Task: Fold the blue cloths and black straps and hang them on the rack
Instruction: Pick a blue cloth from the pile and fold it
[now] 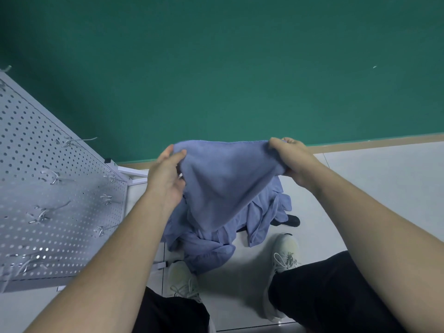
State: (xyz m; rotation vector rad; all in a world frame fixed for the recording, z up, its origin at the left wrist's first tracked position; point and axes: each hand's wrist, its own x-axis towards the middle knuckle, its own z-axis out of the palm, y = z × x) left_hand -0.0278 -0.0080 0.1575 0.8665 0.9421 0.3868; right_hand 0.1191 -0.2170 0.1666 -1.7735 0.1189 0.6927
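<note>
Green wall behind, pale tiled floor (pixel 360 188) below, person standing over the work.

Far left: white pegboard rack (pixel 36 164) with bare metal hooks (pixel 43 213), nothing hung on the part in view.

Left hand (pixel 165 175): fingers curled round the left top corner of a blue cloth (pixel 223 181), thumb in front.

Cloth is held up in the air between both hands, top edge stretched roughly level, the body sagging to a point below. Looks like it's only being spread, not folded yet.

Under it on the floor: a pile of more blue cloths (pixel 206 251), crumpled, between the rack foot and the person's white shoes (pixel 284 263). Something black (pixel 289 220) sticks out at the pile's right edge. Could be a strap, can't tell.

Right hand (pixel 292 159): fingers clenched on the right top corner, fabric bunched in the fist.

Doing this step well, my read:
- right grip has too much cloth gathered; work it out to the actual corner so the edge lies flat
- keep the top edge taut and level, let the tail hang clear of the pile
- bring the corners together, check the edges line up, then halve again
- fold narrow enough to sit over one hook without slipping
- rack is near on the left, so hang from there
</note>
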